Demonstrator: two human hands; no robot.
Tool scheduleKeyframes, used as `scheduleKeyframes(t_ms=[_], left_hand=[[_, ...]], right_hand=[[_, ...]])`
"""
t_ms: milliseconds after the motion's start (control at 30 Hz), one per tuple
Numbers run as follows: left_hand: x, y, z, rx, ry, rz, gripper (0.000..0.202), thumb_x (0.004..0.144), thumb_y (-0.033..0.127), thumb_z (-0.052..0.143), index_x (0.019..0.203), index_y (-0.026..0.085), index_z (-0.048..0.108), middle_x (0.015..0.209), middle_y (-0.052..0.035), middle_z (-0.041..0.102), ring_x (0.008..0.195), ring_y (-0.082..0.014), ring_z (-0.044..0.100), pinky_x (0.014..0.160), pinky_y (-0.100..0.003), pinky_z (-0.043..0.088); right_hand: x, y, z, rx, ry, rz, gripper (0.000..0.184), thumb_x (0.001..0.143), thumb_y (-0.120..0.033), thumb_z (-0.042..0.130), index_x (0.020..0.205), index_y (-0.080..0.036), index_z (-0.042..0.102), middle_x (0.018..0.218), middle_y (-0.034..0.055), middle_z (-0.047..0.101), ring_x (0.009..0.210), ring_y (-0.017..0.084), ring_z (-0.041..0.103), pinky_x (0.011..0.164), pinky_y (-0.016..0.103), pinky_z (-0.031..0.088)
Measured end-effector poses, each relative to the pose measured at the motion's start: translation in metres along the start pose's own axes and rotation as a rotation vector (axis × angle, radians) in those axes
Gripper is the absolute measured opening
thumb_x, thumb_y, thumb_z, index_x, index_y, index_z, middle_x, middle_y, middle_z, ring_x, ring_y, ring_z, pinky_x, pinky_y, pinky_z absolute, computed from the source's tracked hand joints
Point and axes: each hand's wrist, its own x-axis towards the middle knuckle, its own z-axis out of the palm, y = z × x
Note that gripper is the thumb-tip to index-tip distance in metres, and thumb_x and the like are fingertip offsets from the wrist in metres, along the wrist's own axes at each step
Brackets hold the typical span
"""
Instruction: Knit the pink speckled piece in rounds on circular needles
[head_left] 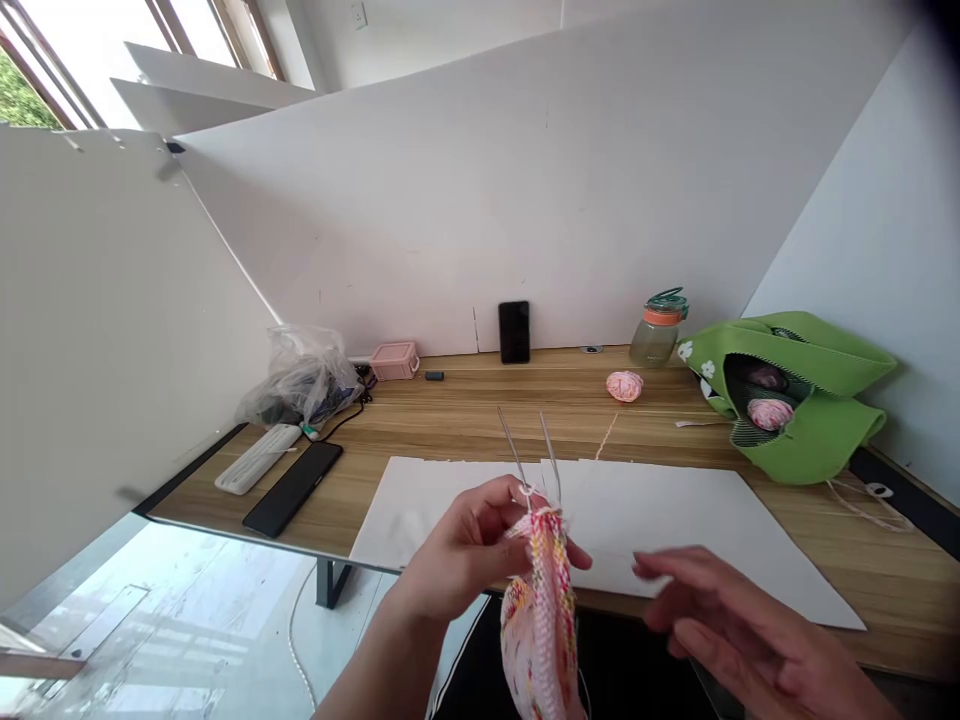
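Observation:
My left hand is closed around the top of a piece of knitting, pink and white with yellow and red flecks, which hangs down over the table's front edge. Two metal knitting needles stick up out of its top, tips pointing away from me. To the right, my right hand hovers with fingers loosely spread and slightly bent, apart from the knitting and holding nothing. A strand of pink yarn lies on the table near a pink ball of yarn.
White sheets cover the table's front. A green felt bag with yarn balls stands right, near a glass jar. Behind are a phone and pink box; left lie a plastic bag, white case and black slab.

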Motion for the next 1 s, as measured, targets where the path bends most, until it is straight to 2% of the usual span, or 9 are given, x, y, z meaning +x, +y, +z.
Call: scheduleKeyframes(t_ms=[167, 233, 300, 400, 500, 600, 700, 800, 1000], left_hand=[[-0.004, 0.001, 0.006, 0.073, -0.053, -0.052, 0.019, 0.081, 0.026, 0.072, 0.094, 0.014, 0.064, 0.1, -0.0139, 0.072, 0.086, -0.0188, 0.067, 0.076, -0.025, 0.047], [-0.005, 0.0, 0.005, 0.094, -0.034, -0.055, 0.02, 0.08, 0.026, 0.073, 0.095, 0.014, 0.066, 0.101, -0.0137, 0.071, 0.089, -0.02, 0.066, 0.078, -0.026, 0.048], [-0.007, 0.0, 0.0, 0.098, -0.002, -0.056, 0.02, 0.079, 0.026, 0.073, 0.095, 0.014, 0.068, 0.106, -0.0135, 0.069, 0.088, -0.0185, 0.065, 0.075, -0.025, 0.048], [-0.011, -0.003, -0.009, 0.082, 0.028, -0.104, 0.027, 0.077, 0.023, 0.075, 0.102, 0.016, 0.07, 0.119, -0.0139, 0.065, 0.075, -0.0114, 0.063, 0.066, -0.02, 0.047], [-0.014, -0.01, -0.017, 0.037, 0.01, -0.132, 0.028, 0.075, 0.021, 0.076, 0.102, 0.015, 0.07, 0.124, -0.0159, 0.064, 0.07, -0.0085, 0.061, 0.063, -0.018, 0.045], [-0.014, -0.018, -0.023, -0.026, -0.026, -0.119, 0.02, 0.075, 0.022, 0.076, 0.091, 0.013, 0.069, 0.109, -0.0177, 0.071, 0.079, -0.0153, 0.066, 0.069, -0.022, 0.047], [-0.014, -0.021, -0.027, -0.058, -0.06, -0.129, 0.02, 0.075, 0.025, 0.076, 0.087, 0.012, 0.066, 0.094, -0.0181, 0.074, 0.081, -0.0228, 0.07, 0.07, -0.027, 0.05], [-0.015, -0.021, -0.029, -0.091, -0.092, -0.147, 0.023, 0.073, 0.027, 0.078, 0.086, 0.011, 0.067, 0.084, -0.0165, 0.075, 0.078, -0.0264, 0.072, 0.065, -0.029, 0.052], [-0.017, -0.024, -0.03, -0.147, -0.107, -0.207, 0.025, 0.069, 0.025, 0.081, 0.087, 0.011, 0.074, 0.077, -0.0114, 0.075, 0.075, -0.0259, 0.073, 0.061, -0.025, 0.053]], right_hand=[[0.033, -0.027, 0.023, 0.034, -0.14, -0.124, 0.055, 0.088, -0.038, 0.059, 0.14, -0.038, 0.043, 0.138, 0.0074, 0.05, 0.097, 0.019, 0.065, 0.084, 0.032, 0.057], [0.041, -0.033, 0.03, 0.042, -0.27, -0.101, 0.045, 0.089, -0.038, 0.059, 0.133, -0.034, 0.052, 0.123, 0.0062, 0.061, 0.091, 0.018, 0.064, 0.084, 0.031, 0.056], [0.044, -0.033, 0.03, 0.014, -0.316, -0.083, 0.023, 0.09, -0.039, 0.057, 0.106, -0.027, 0.068, 0.095, 0.0035, 0.068, 0.081, 0.016, 0.063, 0.076, 0.026, 0.054], [0.044, -0.028, 0.019, -0.017, -0.17, -0.107, 0.027, 0.089, -0.043, 0.056, 0.075, -0.023, 0.068, 0.069, 0.0014, 0.061, 0.066, 0.014, 0.058, 0.062, 0.022, 0.049], [0.042, -0.019, 0.004, 0.033, 0.024, -0.142, 0.024, 0.086, -0.045, 0.06, 0.078, -0.024, 0.07, 0.062, 0.001, 0.059, 0.062, 0.015, 0.057, 0.065, 0.027, 0.052], [0.043, -0.015, -0.006, 0.127, 0.178, -0.157, 0.02, 0.082, -0.044, 0.065, 0.083, -0.025, 0.072, 0.057, 0.0003, 0.058, 0.061, 0.017, 0.058, 0.075, 0.034, 0.054], [0.047, -0.015, -0.009, 0.279, 0.314, -0.126, 0.022, 0.079, -0.046, 0.07, 0.084, -0.025, 0.072, 0.059, 0.0002, 0.058, 0.052, 0.015, 0.056, 0.056, 0.031, 0.052], [0.051, -0.017, -0.011, 0.396, 0.392, -0.067, 0.022, 0.074, -0.046, 0.074, 0.081, -0.025, 0.072, 0.068, 0.0004, 0.06, 0.046, 0.012, 0.052, 0.043, 0.027, 0.045], [0.057, -0.018, -0.019, 0.49, 0.398, 0.007, 0.016, 0.075, -0.043, 0.074, 0.079, -0.028, 0.071, 0.07, -0.0012, 0.056, 0.044, 0.009, 0.046, 0.039, 0.026, 0.042]])
